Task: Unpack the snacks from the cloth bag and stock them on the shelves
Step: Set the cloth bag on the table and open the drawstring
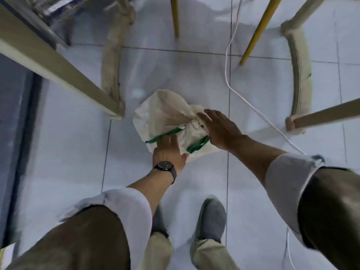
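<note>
A crumpled cream cloth bag with green handle straps (165,117) lies on the pale grey tiled floor (64,152), between pale wooden furniture legs (64,75). No writing on it can be read. The left hand (168,151), a dark wristwatch (165,166) on its wrist, presses flat on a green strap, fingers straight. The right hand (218,129) rests spread wide on the bunched top, holding nothing.

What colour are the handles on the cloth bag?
Green, against the cream cloth bag. The handles show best in the head view, between both hands.
</note>
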The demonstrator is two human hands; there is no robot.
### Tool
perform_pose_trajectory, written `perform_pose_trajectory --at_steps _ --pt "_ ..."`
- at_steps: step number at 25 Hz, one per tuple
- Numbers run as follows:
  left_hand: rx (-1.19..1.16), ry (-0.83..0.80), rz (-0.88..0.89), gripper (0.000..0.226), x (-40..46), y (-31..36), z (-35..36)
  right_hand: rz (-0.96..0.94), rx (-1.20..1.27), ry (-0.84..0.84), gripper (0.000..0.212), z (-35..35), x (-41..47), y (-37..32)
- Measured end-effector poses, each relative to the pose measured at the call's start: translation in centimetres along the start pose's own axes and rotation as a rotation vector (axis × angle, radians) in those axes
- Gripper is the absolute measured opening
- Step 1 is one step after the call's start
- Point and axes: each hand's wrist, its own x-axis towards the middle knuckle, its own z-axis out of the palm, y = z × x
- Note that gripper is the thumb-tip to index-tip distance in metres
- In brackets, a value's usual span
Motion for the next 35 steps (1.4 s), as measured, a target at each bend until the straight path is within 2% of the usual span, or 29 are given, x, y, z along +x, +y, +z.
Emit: perform_pose_trajectory --at_steps 3,5,6,9,11,13,16,19,22,25,27,29,31,35 --pt "0.126 0.036 -0.032 0.095 1.6 0.1 2.9 0.070 0.048 -0.076 0.100 2.9 2.1 1.2" --pt "0.179 0.118 -0.032 0.097 3.3 -0.6 3.9 0.126 0.087 -0.141 0.103 5.2 3.0 1.4" --pt "0.203 0.141 -0.014 0.091 4.1 -1.0 4.0 0.157 0.105 -0.122 0.097 6.2 3.1 1.4" --pt "0.240 0.110 0.130 0.049 5.3 -1.8 4.0 0.236 0.119 0.091 0.047 7.0 3.1 0.8" --pt "0.127 0.033 0.114 0.027 4.5 -2.1 3.2 0.249 0.135 0.128 0.031 6.1 2.5 0.0" --pt "0.032 0.048 0.080 0.022 3.2 -2.9 1.7 0.230 0.170 0.143 0.025 4.6 1.1 -1.4" --pt "0.008 0.093 0.110 0.021 -0.3 -3.8 -2.5 0.300 0.301 0.114 0.014 1.1 -1.9 -4.2" --pt "-0.002 0.110 0.125 0.017 -6.4 -3.5 -8.4 0.336 0.337 0.052 0.012 -4.8 -7.0 -7.8" --pt "-0.022 0.129 0.119 0.014 -13.1 -2.9 -14.6 0.329 0.422 0.058 0.015 -11.5 -13.1 -11.3" --pt "-0.026 0.156 0.114 0.020 -20.8 -2.0 -23.1 0.318 0.495 0.034 0.015 -20.6 -19.6 -15.5" --pt "-0.071 0.203 0.111 0.017 -25.6 -0.8 -29.4 0.282 0.553 0.074 0.020 -27.4 -23.3 -18.0" --pt "-0.091 0.243 0.081 0.012 -30.9 0.4 -36.2 0.258 0.587 0.112 0.013 -34.6 -27.4 -20.1" --pt "-0.116 0.349 0.124 0.013 -35.0 1.5 -42.3 0.198 0.572 0.176 0.007 -40.9 -30.4 -21.4" --pt "-0.157 0.583 0.220 0.013 -41.1 4.0 -54.1 0.081 0.604 0.309 0.016 -53.2 -33.9 -22.6"
